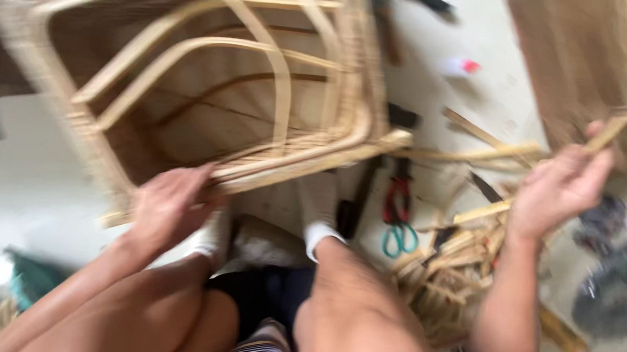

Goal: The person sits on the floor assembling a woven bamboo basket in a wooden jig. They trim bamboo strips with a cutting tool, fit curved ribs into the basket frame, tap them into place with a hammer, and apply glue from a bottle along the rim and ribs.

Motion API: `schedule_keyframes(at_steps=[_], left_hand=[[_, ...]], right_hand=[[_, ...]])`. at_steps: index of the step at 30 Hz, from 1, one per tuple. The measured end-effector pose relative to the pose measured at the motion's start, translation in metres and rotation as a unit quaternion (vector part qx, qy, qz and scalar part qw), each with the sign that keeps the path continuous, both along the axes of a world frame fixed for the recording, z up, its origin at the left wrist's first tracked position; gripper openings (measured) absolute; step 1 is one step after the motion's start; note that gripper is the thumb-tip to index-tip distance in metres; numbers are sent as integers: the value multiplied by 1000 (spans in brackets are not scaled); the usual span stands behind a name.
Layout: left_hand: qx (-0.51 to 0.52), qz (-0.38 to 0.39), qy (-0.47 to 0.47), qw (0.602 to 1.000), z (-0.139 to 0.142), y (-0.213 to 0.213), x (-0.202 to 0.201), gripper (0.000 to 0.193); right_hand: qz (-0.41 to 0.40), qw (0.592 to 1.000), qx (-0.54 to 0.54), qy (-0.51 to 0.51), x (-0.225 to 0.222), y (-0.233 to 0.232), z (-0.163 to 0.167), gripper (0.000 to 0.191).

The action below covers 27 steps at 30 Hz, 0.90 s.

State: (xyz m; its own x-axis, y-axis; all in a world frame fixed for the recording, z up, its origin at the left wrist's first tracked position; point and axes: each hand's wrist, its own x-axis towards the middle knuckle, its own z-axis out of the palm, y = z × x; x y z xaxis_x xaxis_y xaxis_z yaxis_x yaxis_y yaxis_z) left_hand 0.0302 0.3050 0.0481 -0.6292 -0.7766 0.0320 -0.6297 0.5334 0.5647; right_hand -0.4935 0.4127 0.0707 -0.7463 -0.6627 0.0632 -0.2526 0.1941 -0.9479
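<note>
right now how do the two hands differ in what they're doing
The left hand sits low, pressed palm down on the rim of the rattan frame. The right hand is raised off to the side, away from the frame, fingers closed around a thin cane strip. The left hand's fingers look spread; the right's are pinched. Both are bare and blurred.

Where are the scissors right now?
In the head view, the scissors lie on the floor right of centre, between the sock and the cane scraps.
</note>
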Motion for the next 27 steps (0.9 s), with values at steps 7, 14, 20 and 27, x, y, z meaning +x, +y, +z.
schedule_keyframes(at_steps=[7, 14, 20, 27], left_hand=[[-51, -56, 20, 997, -1, -14, -8, 56], [1, -74, 13, 997, -14, -16, -2, 25], [0, -66, 47, 997, -16, -14, 1, 32], [14, -80, 21, 996, -13, -15, 1, 29]], right_hand=[[252, 960, -107, -67, 196, -166, 8, 36], [326, 945, -31, -14, 313, -234, -50, 40], [340, 937, -59, -42, 320, -228, -61, 33], [333, 940, -43, 53, 315, -228, -72, 35]])
